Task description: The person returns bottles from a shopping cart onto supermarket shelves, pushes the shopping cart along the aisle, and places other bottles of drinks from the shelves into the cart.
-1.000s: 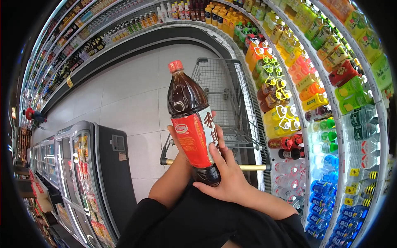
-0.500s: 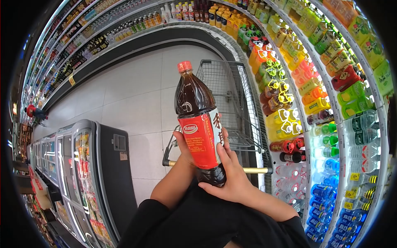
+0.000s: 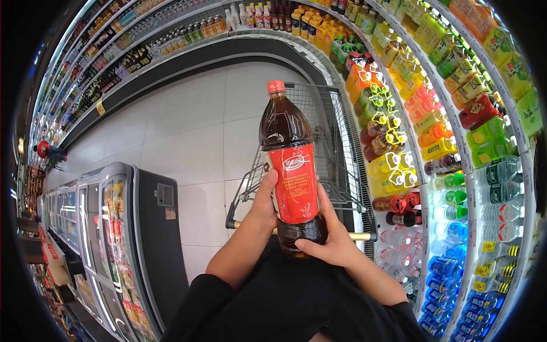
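The bare left hand [image 3: 266,199] and right hand [image 3: 331,236] grip a red-capped, red-labelled, dark brown plastic bottle [image 3: 295,176] before a grey wire-mesh shopping cart [image 3: 333,148]; white shelves [image 3: 470,196] of colourful drinks [image 3: 445,262] curve alongside.

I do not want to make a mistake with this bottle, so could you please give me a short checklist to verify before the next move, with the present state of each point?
1. Bottle held by both hands: ok; left hand at its side, right hand near its lower end.
2. Red cap in place: ok; it sits on top.
3. Cap seal unbroken: cannot tell; too small to see.
4. Red label facing the camera: ok.
5. One hand free: not ok; both are on the bottle.
6. Whole cart in view: not ok; the bottle hides part of it.
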`<action>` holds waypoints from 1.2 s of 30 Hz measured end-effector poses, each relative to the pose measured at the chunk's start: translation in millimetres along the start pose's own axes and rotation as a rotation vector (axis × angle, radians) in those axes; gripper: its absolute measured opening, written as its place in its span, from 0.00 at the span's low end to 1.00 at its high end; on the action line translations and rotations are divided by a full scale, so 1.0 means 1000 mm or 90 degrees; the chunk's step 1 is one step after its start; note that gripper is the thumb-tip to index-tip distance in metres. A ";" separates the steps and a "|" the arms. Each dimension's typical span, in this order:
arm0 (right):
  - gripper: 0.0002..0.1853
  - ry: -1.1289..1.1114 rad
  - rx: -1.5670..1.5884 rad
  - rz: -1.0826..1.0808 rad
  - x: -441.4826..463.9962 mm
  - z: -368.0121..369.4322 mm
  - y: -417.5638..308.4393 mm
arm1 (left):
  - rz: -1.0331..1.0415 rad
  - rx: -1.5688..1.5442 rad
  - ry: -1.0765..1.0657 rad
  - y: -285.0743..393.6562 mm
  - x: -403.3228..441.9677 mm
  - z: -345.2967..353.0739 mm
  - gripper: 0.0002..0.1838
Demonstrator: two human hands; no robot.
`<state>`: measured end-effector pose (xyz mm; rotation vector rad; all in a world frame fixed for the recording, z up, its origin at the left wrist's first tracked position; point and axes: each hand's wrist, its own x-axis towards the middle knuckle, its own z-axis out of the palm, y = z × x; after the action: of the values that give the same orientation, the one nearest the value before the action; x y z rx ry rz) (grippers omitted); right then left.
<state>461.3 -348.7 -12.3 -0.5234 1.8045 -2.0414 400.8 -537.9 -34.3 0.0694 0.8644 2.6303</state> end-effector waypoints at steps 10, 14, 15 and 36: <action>0.62 0.008 0.007 -0.031 0.004 0.000 0.014 | 0.032 0.094 0.096 0.001 -0.002 0.005 0.47; 0.62 0.005 0.010 -0.038 0.005 -0.001 0.011 | 0.028 0.088 0.116 0.000 -0.003 0.006 0.47; 0.62 0.003 0.020 -0.029 0.005 -0.001 0.009 | 0.034 0.091 0.111 0.000 -0.002 0.007 0.47; 0.58 0.048 -0.196 -0.082 -0.001 -0.029 0.005 | 0.089 0.126 0.097 -0.016 0.011 0.012 0.45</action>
<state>448.0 -324.1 -20.6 -0.6705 2.2002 -1.8930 398.2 -515.4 -34.9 -0.0200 1.2117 2.6976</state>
